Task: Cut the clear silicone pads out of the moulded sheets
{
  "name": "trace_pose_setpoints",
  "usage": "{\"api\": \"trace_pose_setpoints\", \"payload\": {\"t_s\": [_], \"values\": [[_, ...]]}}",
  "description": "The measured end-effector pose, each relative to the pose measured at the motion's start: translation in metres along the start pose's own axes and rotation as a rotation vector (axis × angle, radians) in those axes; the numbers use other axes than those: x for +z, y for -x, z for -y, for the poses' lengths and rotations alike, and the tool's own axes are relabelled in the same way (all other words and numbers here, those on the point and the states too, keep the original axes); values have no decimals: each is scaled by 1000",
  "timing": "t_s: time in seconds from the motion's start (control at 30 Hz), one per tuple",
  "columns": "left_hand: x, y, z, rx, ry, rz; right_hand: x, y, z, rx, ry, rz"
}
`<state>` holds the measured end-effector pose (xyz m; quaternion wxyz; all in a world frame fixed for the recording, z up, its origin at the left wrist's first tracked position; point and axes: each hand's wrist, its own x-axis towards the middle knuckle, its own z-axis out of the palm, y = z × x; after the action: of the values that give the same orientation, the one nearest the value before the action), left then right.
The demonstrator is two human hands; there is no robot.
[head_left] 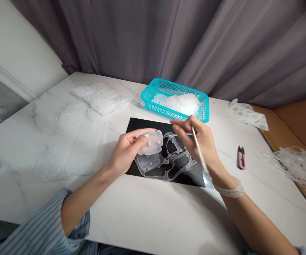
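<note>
My left hand (127, 148) is closed on a small translucent plastic piece (150, 142) and holds it just above a black mat (153, 173) on the white marble table. My right hand (199, 140) pinches a thin white stick-like tool (198, 150) that slants back along my wrist. Under both hands a clear plastic sheet of cut-out frames (166, 159) lies on the mat.
A turquoise basket (153, 92) with several translucent plastic pieces stands behind the mat. Stacks of clear plastic parts (99, 97) lie at the back left. Small purple snips (241, 157) lie at the right, with plastic offcuts (297, 164) and a further pile (248, 114) beyond.
</note>
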<state>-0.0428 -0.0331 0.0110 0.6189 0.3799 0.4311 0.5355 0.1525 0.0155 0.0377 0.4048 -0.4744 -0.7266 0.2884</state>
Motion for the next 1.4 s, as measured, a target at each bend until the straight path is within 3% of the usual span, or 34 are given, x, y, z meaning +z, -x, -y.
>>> {"api": "trace_pose_setpoints", "payload": {"t_s": [0.07, 0.13, 0.37, 0.67, 0.93, 1.03, 1.1, 1.17, 1.23, 1.33, 1.4], "values": [[1, 2, 0, -19, -8, 23, 2, 6, 15, 63, -195, 164], [1, 2, -1, -26, -13, 40, 5, 10, 21, 128, -344, 244], [3, 3, -2, -44, 76, 101, 18, 11, 6, 212, -676, 201], [0, 2, -7, -137, 231, 116, 16, 9, 5, 263, -656, 180], [-1, -1, -8, -180, 265, 76, 20, 10, 1, 306, -648, 267], [-3, -1, -9, -199, 288, 109, 20, 11, 0, 283, -579, 207], [-5, -3, -10, -196, 289, 107, 16, 2, -3, 253, -514, 102], [-6, -4, -10, -153, 208, 68, 7, -21, -11, 176, -460, -71], [-6, -3, -7, -59, -10, 9, -5, -53, -25, 93, -415, -241], [-4, 4, 2, 181, -587, 20, -22, -96, -48, 151, -273, -365], [-5, 11, 8, 322, -1025, 94, -29, -101, -58, 207, -221, -398]]}}
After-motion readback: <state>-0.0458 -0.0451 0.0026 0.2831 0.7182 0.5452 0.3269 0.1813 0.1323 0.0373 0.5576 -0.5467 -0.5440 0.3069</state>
